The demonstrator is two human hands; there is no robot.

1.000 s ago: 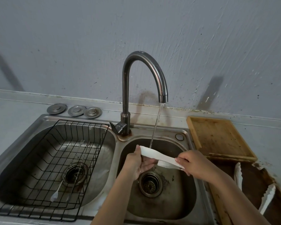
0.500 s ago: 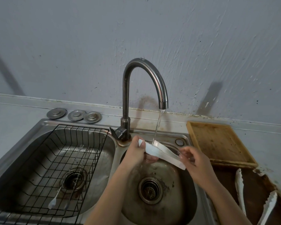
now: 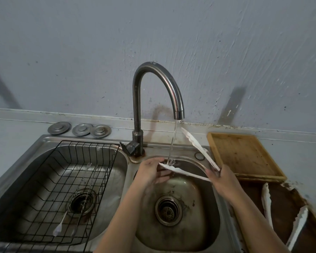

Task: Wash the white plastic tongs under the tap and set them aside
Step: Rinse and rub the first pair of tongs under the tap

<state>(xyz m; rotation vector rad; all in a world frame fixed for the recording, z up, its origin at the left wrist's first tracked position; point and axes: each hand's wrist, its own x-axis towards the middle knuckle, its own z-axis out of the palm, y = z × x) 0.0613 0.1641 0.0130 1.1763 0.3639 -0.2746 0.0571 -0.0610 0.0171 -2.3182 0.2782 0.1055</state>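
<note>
White plastic tongs point(image 3: 193, 143) are spread wide over the right sink basin point(image 3: 199, 225). My right hand point(image 3: 223, 178) grips their hinge end. My left hand point(image 3: 150, 170) pinches the tip of the lower arm, where the water stream from the curved steel tap point(image 3: 171, 88) lands and splashes. The upper arm points up and back, just right of the stream, toward the spout.
A black wire rack point(image 3: 49, 183) with thin metal utensils sits in the left basin. Three metal drain covers point(image 3: 79, 128) lie on the ledge behind. At the right are a wooden tray point(image 3: 241, 154) and another white tongs point(image 3: 281, 212) on a dark tray.
The tongs have sprung from nearly closed to wide apart, the upper arm rising toward the spout. My right hand has shifted right and my left hand now holds the lower tip under the stream.
</note>
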